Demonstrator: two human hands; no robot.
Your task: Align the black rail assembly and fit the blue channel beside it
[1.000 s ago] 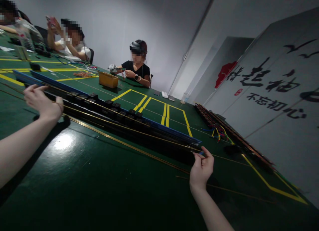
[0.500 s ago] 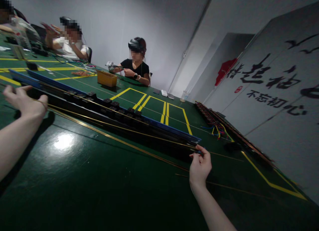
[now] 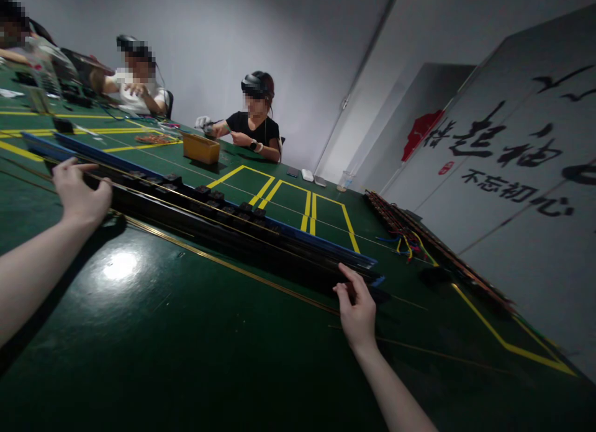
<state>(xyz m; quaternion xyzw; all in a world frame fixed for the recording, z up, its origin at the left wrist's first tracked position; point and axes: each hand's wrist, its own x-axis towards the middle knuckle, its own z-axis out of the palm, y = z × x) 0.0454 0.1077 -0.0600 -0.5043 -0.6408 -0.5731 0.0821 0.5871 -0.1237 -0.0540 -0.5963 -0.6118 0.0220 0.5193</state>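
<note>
A long dark trough with blue edges (image 3: 298,232) runs across the green table (image 3: 242,364), with black blocks (image 3: 212,199) in a row along it. A thin brass-coloured rod (image 3: 205,210) lies lengthwise over the trough. My left hand (image 3: 82,196) is over the trough's near side toward its left end, thumb and fingers spread; whether its fingertips touch the rod is hidden. At the right end, my right hand (image 3: 358,311) has thumb and forefinger apart with nothing visible between them. More thin brass rods (image 3: 223,264) lie on the table along the near side.
An orange-yellow box (image 3: 201,149) stands beyond the trough. Across the table sits a person in black (image 3: 256,128), with other people farther left. Yellow tape (image 3: 305,202) marks the tabletop. Long strips with coloured wires (image 3: 410,243) lie at the right edge.
The rod that both hands held in front of the trough now lies over it. My right hand has let go and moved left; my left hand has shifted right, its fingers spread.
</note>
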